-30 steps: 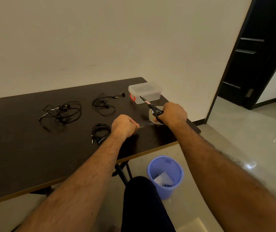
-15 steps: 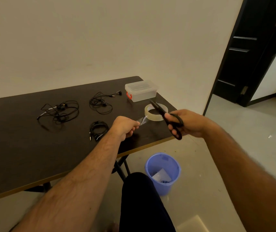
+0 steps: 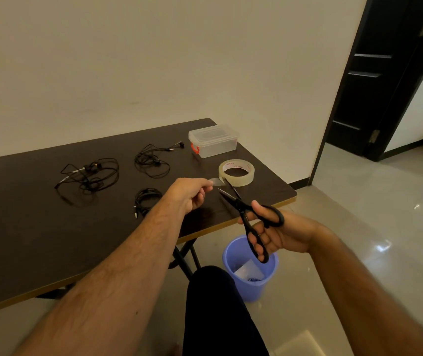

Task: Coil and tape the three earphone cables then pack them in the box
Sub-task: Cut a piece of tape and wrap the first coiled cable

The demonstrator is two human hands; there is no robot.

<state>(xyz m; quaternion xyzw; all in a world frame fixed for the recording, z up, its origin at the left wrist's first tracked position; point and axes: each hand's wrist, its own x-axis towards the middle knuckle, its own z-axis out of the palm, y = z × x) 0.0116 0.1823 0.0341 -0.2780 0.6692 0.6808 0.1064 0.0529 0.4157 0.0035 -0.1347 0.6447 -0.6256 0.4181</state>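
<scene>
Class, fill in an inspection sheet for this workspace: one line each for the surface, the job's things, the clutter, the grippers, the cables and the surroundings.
Surface: dark table, things lie at its far right part.
Job's things: clear box with lid on, red latch; tape roll lying flat in front of it; scissors, blades open.
Clutter: nothing seen.
Grippers: left hand pinches a tape strip pulled from the roll; right hand holds the scissors, blades at the strip.
Cables: coiled earphone near the left forearm; two loose earphones, far left and middle.
Surroundings: blue bin on the floor under the table edge; dark door at right.
</scene>
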